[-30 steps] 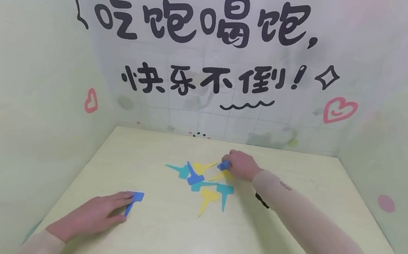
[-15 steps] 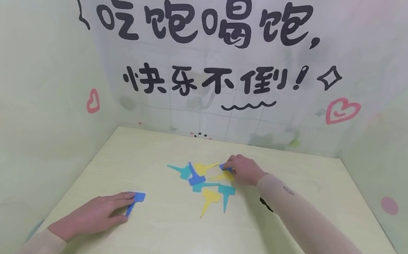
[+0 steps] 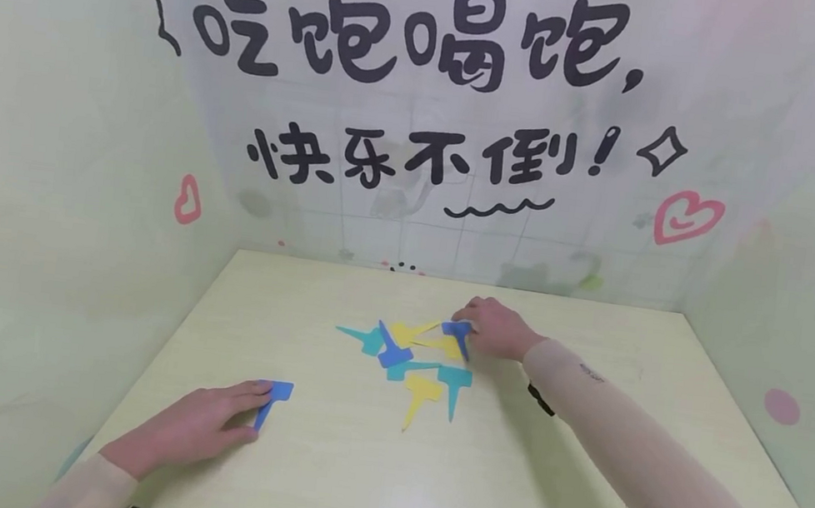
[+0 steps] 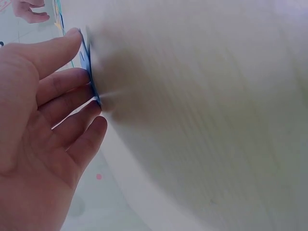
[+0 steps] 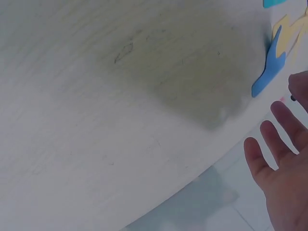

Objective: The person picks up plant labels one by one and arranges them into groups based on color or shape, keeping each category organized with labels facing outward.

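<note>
Near the table's left side, my left hand [image 3: 194, 429] rests its fingertips on a blue T-shaped plant label [image 3: 282, 391] lying flat; its thumb is at the stem's tip. In the left wrist view the label [image 4: 86, 67] is seen edge-on beneath the fingertips. My right hand [image 3: 495, 329] is at the right of a loose group of labels, beside another blue label [image 3: 454, 328]. In the right wrist view that label [image 5: 274, 67] lies partly over a yellow label [image 5: 284, 33], and the fingers [image 5: 257, 156] are spread apart from it.
More T-shaped labels lie mid-table: a blue one [image 3: 393, 356], a yellow one [image 3: 424, 387] and a teal one [image 3: 455, 377], with several others, some overlapping. Fabric-like printed walls [image 3: 394, 236] enclose the pale wooden table [image 3: 321, 479] at the back and sides.
The right hand has let go of its blue label, which now lies with its stem toward the front right. The left hand and its label have kept their place.
</note>
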The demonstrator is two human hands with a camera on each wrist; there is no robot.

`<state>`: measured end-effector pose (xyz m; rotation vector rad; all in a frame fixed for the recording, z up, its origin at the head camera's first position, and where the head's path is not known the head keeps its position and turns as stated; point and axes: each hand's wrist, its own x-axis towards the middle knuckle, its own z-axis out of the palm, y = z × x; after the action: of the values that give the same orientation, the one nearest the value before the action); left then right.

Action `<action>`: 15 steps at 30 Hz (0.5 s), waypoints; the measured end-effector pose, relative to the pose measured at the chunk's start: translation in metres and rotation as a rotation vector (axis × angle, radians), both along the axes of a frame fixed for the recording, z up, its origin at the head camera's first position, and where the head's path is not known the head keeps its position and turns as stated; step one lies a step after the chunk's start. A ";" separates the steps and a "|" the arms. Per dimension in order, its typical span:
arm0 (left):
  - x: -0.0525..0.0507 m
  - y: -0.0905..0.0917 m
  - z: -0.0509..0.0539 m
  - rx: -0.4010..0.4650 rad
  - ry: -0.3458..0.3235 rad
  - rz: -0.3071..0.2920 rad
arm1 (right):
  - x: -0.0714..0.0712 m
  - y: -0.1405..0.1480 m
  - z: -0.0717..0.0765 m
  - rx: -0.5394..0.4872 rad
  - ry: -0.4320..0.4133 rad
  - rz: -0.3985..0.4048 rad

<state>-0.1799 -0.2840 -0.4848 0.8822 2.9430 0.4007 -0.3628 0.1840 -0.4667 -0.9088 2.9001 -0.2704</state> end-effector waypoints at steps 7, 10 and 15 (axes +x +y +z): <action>0.000 0.000 0.003 0.015 -0.012 -0.019 | -0.004 0.009 0.002 -0.011 -0.142 -0.012; -0.001 -0.001 0.002 0.017 -0.012 -0.025 | -0.007 0.011 -0.004 -0.008 -0.151 -0.018; -0.001 -0.001 0.002 0.014 -0.020 -0.014 | -0.011 0.011 -0.017 0.019 -0.131 -0.072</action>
<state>-0.1807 -0.2846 -0.4825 0.8944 2.9182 0.4276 -0.3736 0.1946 -0.4832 -0.7546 2.8136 -0.2953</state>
